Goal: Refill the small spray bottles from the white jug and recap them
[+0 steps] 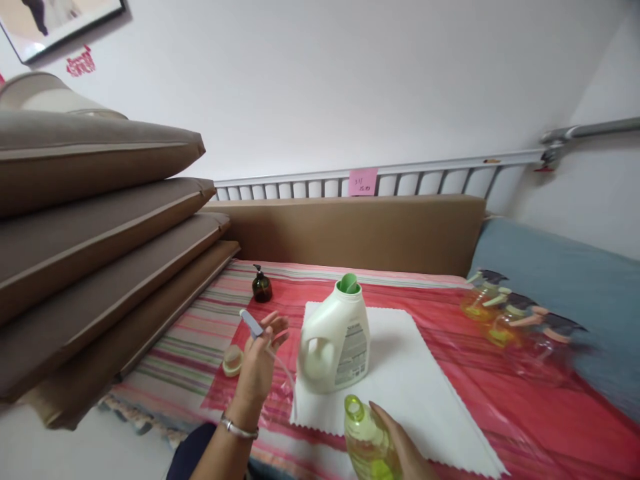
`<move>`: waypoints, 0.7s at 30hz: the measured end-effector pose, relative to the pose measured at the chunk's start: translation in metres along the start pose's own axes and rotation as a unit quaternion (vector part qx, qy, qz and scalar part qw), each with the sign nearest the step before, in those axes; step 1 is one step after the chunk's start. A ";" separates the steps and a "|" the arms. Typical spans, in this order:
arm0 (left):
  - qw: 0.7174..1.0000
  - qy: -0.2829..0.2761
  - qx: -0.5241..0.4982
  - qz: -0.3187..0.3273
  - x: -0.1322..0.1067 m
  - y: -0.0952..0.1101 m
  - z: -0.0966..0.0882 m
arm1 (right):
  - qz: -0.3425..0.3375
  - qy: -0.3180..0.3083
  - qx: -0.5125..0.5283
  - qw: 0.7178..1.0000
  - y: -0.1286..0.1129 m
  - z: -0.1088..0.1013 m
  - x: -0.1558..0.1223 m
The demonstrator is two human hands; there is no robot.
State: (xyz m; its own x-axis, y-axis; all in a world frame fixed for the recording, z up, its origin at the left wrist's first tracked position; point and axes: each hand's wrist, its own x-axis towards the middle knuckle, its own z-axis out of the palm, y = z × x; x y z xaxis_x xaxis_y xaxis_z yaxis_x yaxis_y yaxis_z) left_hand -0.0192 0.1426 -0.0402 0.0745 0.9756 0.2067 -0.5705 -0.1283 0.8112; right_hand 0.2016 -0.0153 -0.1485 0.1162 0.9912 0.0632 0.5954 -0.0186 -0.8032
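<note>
My left hand (265, 350), with a bracelet at the wrist, grips a pale grey-blue pump head (251, 323) whose thin clear tube (287, 373) hangs down to the right. In my right hand (400, 440) is a translucent yellow-green bottle (367, 437), its neck open and tilted toward me. Between and beyond both hands stands a large white detergent jug (330, 343) with a green spout (349, 284) and no cap on it. A round pale cap (233, 360) lies left of my left hand. The jug rests on a white cloth (400, 353) with zigzag edges.
A dark pump bottle (262, 287) stands at the back left. Several clear trigger spray bottles (513, 320) line the right side of the red sheet (435, 303). Stacked brown cushions (100, 200) rise on the left; another long cushion (345, 233) closes off the back.
</note>
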 end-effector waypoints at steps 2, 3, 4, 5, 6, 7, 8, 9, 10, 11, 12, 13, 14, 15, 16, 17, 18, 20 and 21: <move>0.999 -0.024 -0.034 0.016 -0.005 0.016 0.011 | -0.013 -0.034 -0.012 0.999 -0.016 0.007 0.001; 0.998 -0.030 -0.043 0.029 -0.007 0.024 0.017 | -0.017 -0.048 -0.020 0.999 -0.022 0.011 0.001; 0.997 -0.034 -0.049 0.044 -0.010 0.031 0.022 | -0.020 -0.057 -0.026 0.998 -0.026 0.014 0.001; 0.996 -0.036 -0.052 0.058 -0.011 0.038 0.026 | -0.021 -0.061 -0.032 0.997 -0.030 0.018 0.000; 0.995 -0.037 -0.054 0.070 -0.012 0.043 0.029 | -0.020 -0.062 -0.037 0.997 -0.032 0.021 0.000; 0.995 -0.036 -0.055 0.081 -0.013 0.048 0.032 | -0.018 -0.060 -0.041 0.997 -0.033 0.023 -0.001; 0.994 -0.035 -0.056 0.090 -0.014 0.051 0.034 | -0.016 -0.060 -0.045 0.997 -0.033 0.026 -0.002; 0.993 -0.034 -0.057 0.096 -0.014 0.053 0.035 | -0.013 -0.063 -0.049 0.997 -0.034 0.028 -0.002; 0.993 -0.031 -0.059 0.101 -0.015 0.055 0.036 | -0.010 -0.069 -0.050 0.996 -0.036 0.029 -0.002; 0.992 -0.028 -0.063 0.104 -0.015 0.055 0.038 | -0.005 -0.074 -0.050 0.996 -0.038 0.030 -0.002; 0.992 -0.026 -0.067 0.105 -0.016 0.055 0.039 | 0.001 -0.079 -0.047 0.996 -0.042 0.030 -0.001; 0.992 -0.025 -0.073 0.105 -0.017 0.054 0.040 | 0.008 -0.084 -0.041 0.996 -0.047 0.029 -0.001; 0.991 -0.025 -0.077 0.104 -0.019 0.053 0.042 | 0.017 -0.087 -0.033 0.996 -0.052 0.028 0.000; 0.991 -0.025 -0.080 0.102 -0.020 0.053 0.043 | 0.026 -0.090 -0.025 0.995 -0.058 0.026 0.001; 0.991 -0.025 -0.082 0.101 -0.022 0.052 0.044 | 0.034 -0.095 -0.017 0.995 -0.064 0.023 0.002; 0.991 -0.024 -0.080 0.101 -0.023 0.052 0.045 | 0.040 -0.099 -0.010 0.994 -0.070 0.021 0.003; 0.992 -0.023 -0.078 0.101 -0.025 0.052 0.046 | 0.043 -0.103 -0.003 0.994 -0.075 0.018 0.003; 0.992 -0.025 -0.072 0.100 -0.028 0.050 0.047 | 0.041 -0.101 0.009 0.994 -0.083 0.013 0.004; 0.993 -0.028 -0.070 0.096 -0.030 0.049 0.047 | 0.041 -0.098 0.013 0.994 -0.087 0.011 0.005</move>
State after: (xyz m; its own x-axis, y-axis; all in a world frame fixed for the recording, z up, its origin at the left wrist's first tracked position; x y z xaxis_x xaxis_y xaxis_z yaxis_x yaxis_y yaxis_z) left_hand -0.0108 0.0988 0.0194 -0.0035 0.9237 0.3831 -0.6862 -0.2809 0.6710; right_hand 0.1417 -0.0077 -0.0846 0.0051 0.9931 -0.1168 0.5698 -0.0989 -0.8158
